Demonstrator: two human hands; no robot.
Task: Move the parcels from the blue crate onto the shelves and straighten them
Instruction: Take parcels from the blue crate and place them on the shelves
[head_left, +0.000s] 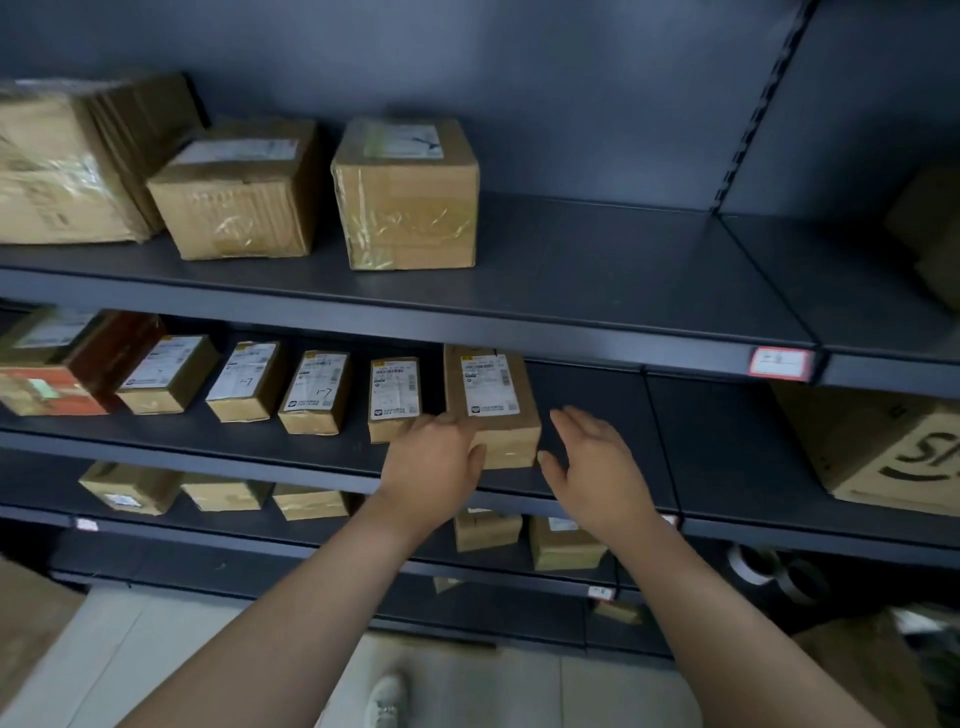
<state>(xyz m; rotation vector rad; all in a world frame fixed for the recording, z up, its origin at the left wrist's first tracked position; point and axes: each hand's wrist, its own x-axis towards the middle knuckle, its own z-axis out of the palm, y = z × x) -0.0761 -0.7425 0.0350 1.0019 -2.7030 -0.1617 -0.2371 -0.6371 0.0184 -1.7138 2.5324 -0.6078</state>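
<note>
A brown parcel (491, 405) with a white shipping label on top lay at the right end of a row on the middle shelf (597, 395) of a dark metal rack, its near end reaching the shelf's front edge and sitting further forward than its neighbours. The person's left hand (434, 457) held the parcel's near left corner, fingers curled down into the gap beside the next box and thumb pressed against the front face. The right hand (592, 462) hovered just beside the parcel's right side, fingers straight and spread, gripping nothing; whether its thumb touched the cardboard could not be told.

To the left, four smaller labelled boxes (317, 392) stood in a line on the same shelf, each slightly angled, with a red-brown carton (62, 374) at the far end. Three larger taped cartons (408, 195) sat side by side on the upper shelf (597, 270). More small parcels (130, 488) lined the lower shelf (234, 525), partly hidden by the forearms. In the neighbouring bay to the right, a big box with black lettering (883, 447) rested on its shelf, and a red-bordered tag (782, 362) was fixed to the upper shelf's front edge. Rolls of tape (748, 564) lay low on the right, and a pale shoe (384, 701) showed on the floor below.
</note>
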